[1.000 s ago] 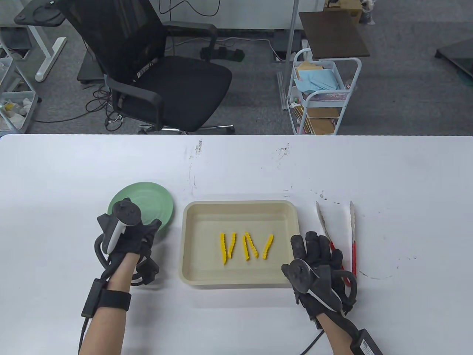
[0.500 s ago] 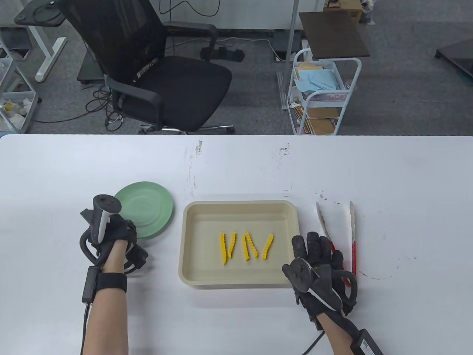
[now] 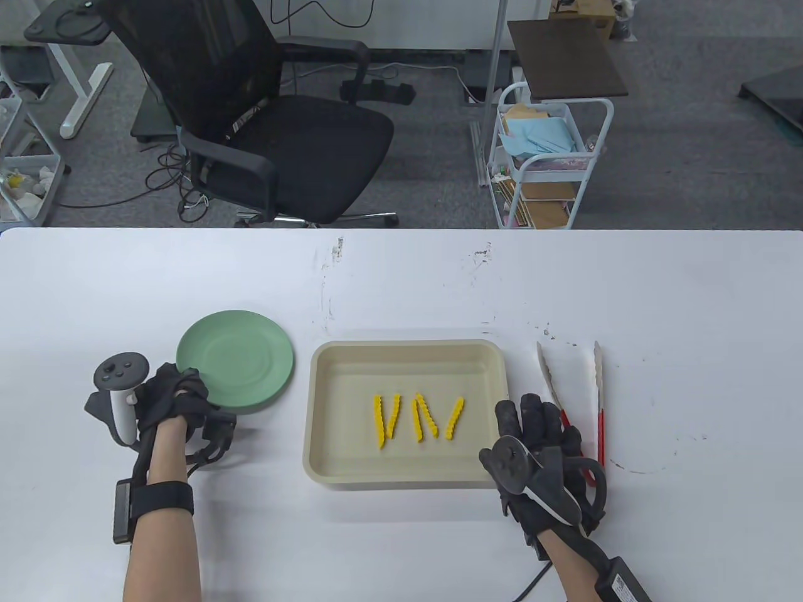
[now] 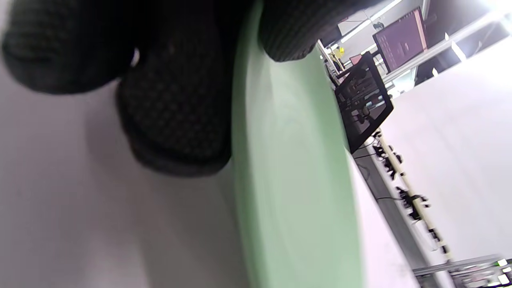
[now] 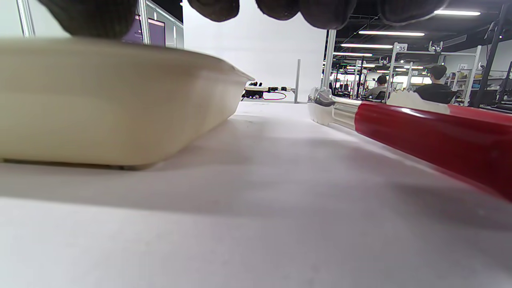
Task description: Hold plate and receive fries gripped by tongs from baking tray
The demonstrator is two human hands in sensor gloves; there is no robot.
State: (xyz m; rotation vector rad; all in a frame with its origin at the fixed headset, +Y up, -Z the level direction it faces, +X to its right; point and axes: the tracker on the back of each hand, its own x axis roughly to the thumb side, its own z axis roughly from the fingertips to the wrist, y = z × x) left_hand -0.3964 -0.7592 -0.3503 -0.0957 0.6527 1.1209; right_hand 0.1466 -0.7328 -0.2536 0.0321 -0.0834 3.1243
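A green plate (image 3: 241, 354) sits left of the beige baking tray (image 3: 408, 346). My left hand (image 3: 179, 398) grips the plate's near-left rim. In the left wrist view the thumb lies on top of the plate (image 4: 296, 180) and the fingers (image 4: 176, 120) under its edge. Several yellow crinkle fries (image 3: 417, 419) lie in the tray. Red-handled metal tongs (image 3: 599, 389) lie on the table right of the tray, spread open. My right hand (image 3: 539, 433) rests flat and open between tray and tongs, partly over the left tong handle. The right wrist view shows the tray wall (image 5: 100, 100) and a tong arm (image 5: 420, 128).
The white table (image 3: 401, 282) stretches beyond the objects to its far edge. A black office chair (image 3: 282, 125) and a white cart (image 3: 546, 163) stand on the floor behind it.
My left hand moved left off the top of the plate and turned to take hold of its near-left rim. The plate shifted slightly left. My right hand has not moved.
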